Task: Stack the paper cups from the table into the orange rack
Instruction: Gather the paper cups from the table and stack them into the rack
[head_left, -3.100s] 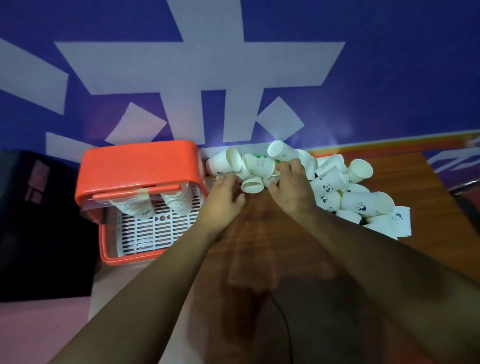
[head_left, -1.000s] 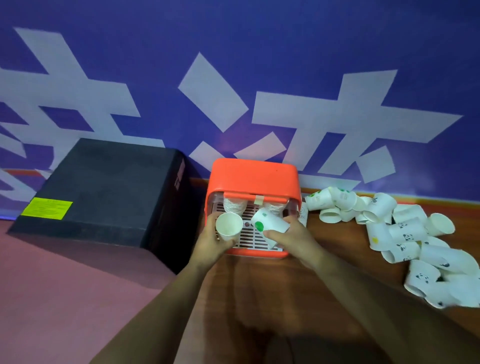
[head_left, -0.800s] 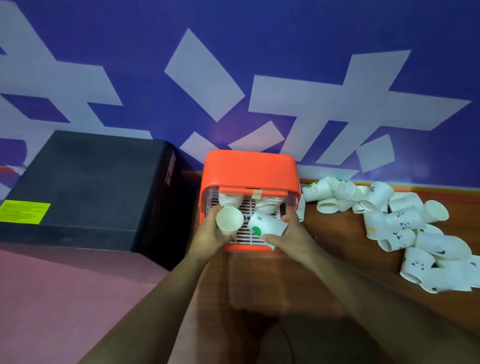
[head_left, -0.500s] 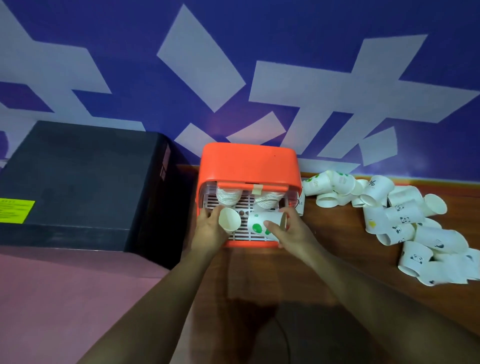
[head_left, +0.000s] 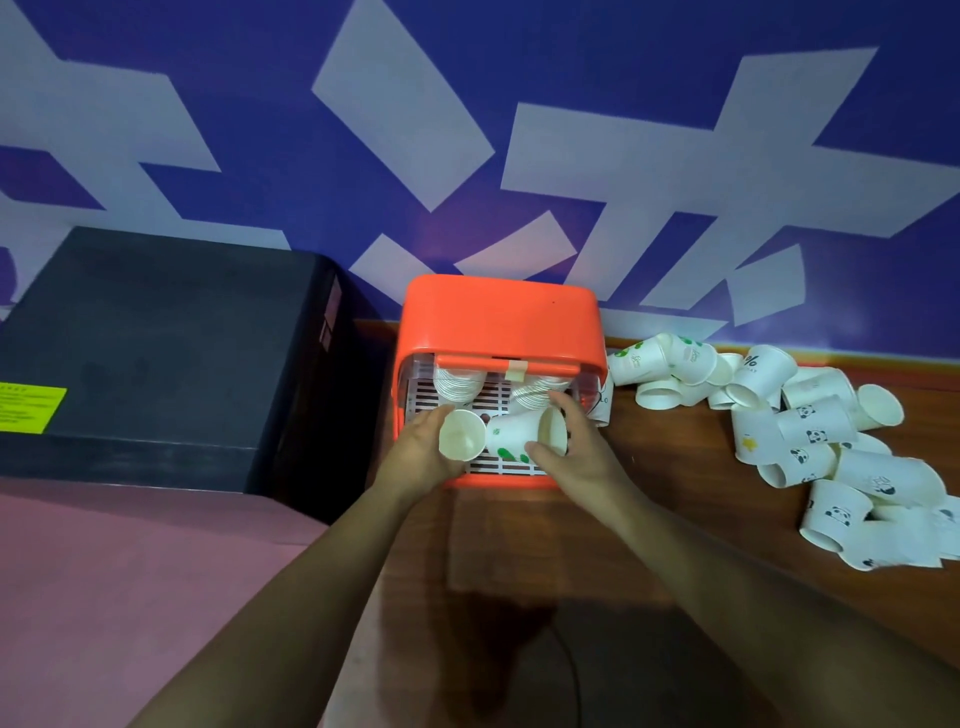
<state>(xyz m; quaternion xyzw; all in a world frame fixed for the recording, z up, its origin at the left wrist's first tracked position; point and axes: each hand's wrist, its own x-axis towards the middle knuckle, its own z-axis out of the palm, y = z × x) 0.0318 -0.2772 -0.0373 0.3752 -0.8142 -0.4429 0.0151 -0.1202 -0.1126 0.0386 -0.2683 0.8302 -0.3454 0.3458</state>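
Observation:
The orange rack (head_left: 498, 317) stands against the blue wall with its front open over a white slatted tray. Two stacks of paper cups (head_left: 460, 384) hang upside down inside it, side by side. My left hand (head_left: 421, 452) holds a plain white cup (head_left: 460, 435), its mouth facing me, in front of the left stack. My right hand (head_left: 576, 457) grips a green-spotted cup (head_left: 519, 435) lying on its side, mouth to the right, below the right stack (head_left: 535, 397). A pile of loose cups (head_left: 810, 436) lies on the wooden table (head_left: 675, 499) to the right.
A large black box (head_left: 156, 353) with a yellow label sits just left of the rack. A pink surface (head_left: 130, 571) lies at the lower left. A thin dark cable (head_left: 571, 670) runs over the table near me.
Both hands have carried their cups from the pile to the rack's open front. Over the last second they moved further in, and the green-spotted cup turned onto its side.

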